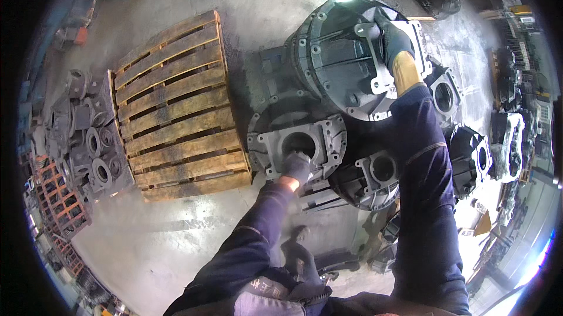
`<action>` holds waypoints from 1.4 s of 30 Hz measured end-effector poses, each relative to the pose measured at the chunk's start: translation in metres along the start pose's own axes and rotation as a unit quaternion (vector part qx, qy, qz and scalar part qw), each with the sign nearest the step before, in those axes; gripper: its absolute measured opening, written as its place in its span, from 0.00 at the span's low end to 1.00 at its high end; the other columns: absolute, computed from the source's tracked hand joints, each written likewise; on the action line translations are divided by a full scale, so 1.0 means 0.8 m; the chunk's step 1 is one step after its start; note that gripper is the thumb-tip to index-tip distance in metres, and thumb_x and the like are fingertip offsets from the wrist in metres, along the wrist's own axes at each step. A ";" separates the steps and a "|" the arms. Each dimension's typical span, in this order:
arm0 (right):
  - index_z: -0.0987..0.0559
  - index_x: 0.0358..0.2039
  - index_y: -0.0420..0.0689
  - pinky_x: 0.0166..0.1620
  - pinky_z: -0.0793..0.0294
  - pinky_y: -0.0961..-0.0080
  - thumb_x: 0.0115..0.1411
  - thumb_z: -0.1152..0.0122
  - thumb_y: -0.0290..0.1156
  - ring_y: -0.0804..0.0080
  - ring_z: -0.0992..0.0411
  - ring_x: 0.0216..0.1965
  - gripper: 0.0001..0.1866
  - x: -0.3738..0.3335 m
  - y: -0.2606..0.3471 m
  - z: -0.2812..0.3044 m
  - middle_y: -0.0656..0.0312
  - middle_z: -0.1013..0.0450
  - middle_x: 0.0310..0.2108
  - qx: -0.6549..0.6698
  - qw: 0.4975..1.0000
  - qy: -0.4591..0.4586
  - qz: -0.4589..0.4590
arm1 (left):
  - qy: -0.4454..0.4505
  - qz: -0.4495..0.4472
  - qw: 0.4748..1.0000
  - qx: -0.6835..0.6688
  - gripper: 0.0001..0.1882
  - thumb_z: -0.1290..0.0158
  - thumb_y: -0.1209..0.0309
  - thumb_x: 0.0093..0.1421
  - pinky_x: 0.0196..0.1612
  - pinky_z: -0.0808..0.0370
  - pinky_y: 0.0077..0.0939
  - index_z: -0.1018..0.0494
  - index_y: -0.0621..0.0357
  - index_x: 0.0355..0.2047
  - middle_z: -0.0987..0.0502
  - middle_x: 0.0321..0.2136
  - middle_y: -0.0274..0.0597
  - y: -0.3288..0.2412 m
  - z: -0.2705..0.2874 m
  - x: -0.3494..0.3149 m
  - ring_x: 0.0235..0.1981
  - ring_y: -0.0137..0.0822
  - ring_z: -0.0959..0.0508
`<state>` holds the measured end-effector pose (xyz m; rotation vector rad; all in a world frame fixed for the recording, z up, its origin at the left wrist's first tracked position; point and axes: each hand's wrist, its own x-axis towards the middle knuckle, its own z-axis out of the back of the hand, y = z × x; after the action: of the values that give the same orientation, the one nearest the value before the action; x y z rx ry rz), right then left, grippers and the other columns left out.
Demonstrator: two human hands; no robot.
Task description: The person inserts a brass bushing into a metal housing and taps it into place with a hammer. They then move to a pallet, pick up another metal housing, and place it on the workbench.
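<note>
My right hand [397, 45], in a dark glove, is closed on the edge of the flanged opening of a large grey bell-shaped cast housing [337, 61]. Its fingertips are partly lost in the dark opening. Lower and to the left, my left hand [297, 166], also gloved, grips the near rim of the round hole in a smaller cast housing [271, 150]. That housing has a square flange with bolt holes at its corners. Both forearms, in dark blue sleeves, reach forward from the lower edge.
A slatted wooden pallet [176, 108] lies on the concrete floor at left. Beyond it are heaped ring-shaped castings [97, 146] and an orange metal grid [58, 196]. More housings stand beside my right arm, including one with a round bore [375, 178] and another [471, 158] farther right.
</note>
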<state>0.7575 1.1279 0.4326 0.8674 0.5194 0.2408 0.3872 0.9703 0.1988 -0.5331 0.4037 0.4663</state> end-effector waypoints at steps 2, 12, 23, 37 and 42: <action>0.13 0.34 0.39 0.43 0.28 0.68 0.62 0.36 0.55 0.65 0.25 0.34 0.27 0.002 -0.001 -0.003 0.54 0.19 0.36 0.055 0.998 -0.007 -0.020 | 0.004 0.012 1.000 0.004 0.19 0.35 0.54 0.53 0.45 0.20 0.40 0.17 0.55 0.36 0.16 0.36 0.49 0.001 0.001 0.003 0.40 0.47 0.16; 0.15 0.44 0.39 0.26 0.26 0.72 0.70 0.47 0.41 0.67 0.24 0.21 0.19 -0.087 -0.074 0.088 0.58 0.21 0.24 0.228 0.973 0.000 -0.026 | 0.039 0.076 0.995 -0.057 0.13 0.41 0.60 0.59 0.46 0.19 0.44 0.15 0.54 0.38 0.15 0.40 0.51 -0.008 0.011 0.001 0.43 0.50 0.15; 0.19 0.53 0.35 0.44 0.21 0.74 0.73 0.49 0.43 0.73 0.21 0.41 0.23 -0.315 -0.262 0.273 0.58 0.18 0.42 0.117 0.977 -0.010 0.178 | -0.025 -0.072 0.997 0.024 0.19 0.44 0.53 0.60 0.49 0.23 0.48 0.16 0.52 0.43 0.16 0.41 0.55 0.050 -0.053 0.025 0.45 0.55 0.17; 0.17 0.35 0.32 0.41 0.26 0.50 0.63 0.41 0.56 0.39 0.22 0.34 0.32 -0.732 -0.693 0.298 0.36 0.21 0.31 -0.109 0.946 -0.053 -0.302 | 0.083 0.011 0.996 0.025 0.38 0.35 0.44 0.58 0.53 0.24 0.45 0.23 0.70 0.51 0.19 0.48 0.62 0.010 0.016 0.022 0.52 0.57 0.19; 0.18 0.41 0.33 0.51 0.28 0.47 0.65 0.47 0.59 0.33 0.24 0.45 0.34 -0.787 -0.878 0.279 0.32 0.22 0.40 -0.108 0.929 -0.043 -0.352 | 0.070 -0.015 0.997 0.010 0.43 0.33 0.45 0.57 0.57 0.27 0.43 0.28 0.73 0.57 0.22 0.54 0.63 0.008 0.018 0.011 0.55 0.56 0.21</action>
<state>0.3354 0.2825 0.2173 0.4326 0.6760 -0.3914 0.3950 0.9858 0.2033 -0.5531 0.5341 0.3961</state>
